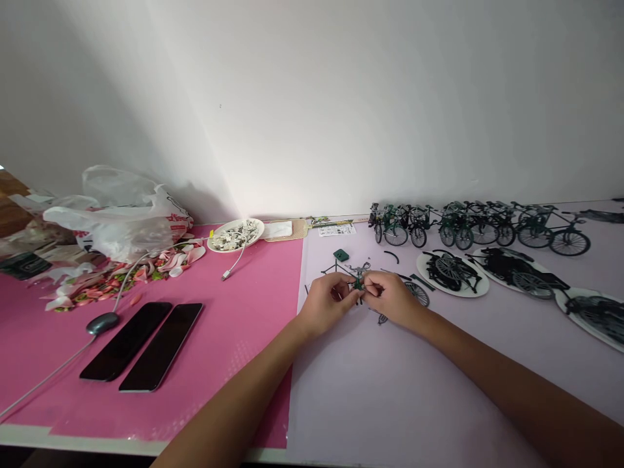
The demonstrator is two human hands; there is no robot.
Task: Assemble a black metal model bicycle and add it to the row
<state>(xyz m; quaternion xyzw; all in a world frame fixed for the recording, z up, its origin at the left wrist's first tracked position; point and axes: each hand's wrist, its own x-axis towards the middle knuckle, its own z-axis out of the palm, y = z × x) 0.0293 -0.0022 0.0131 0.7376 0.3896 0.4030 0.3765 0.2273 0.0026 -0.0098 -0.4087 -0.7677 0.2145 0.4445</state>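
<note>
My left hand (331,298) and my right hand (386,294) meet over the pale table sheet, fingers pinched together on a small dark green model bicycle part (359,285). Grey handlebar-like pieces stick up just beyond the fingertips; the fingers hide much of the part. Around my hands lie loose pieces: a dark green block (340,255), a curved black strip (391,257) and a spoked wheel (417,294) beside my right hand. A small grey piece (383,319) lies below the right fingers.
Assembled model bicycles (536,227) stand in a row along the wall. White plates (480,290) of black parts sit at right. On the pink sheet (234,351) at left are two phones (160,348), a cable puck (103,323), a plate of pale pieces (260,227) and plastic bags (121,227).
</note>
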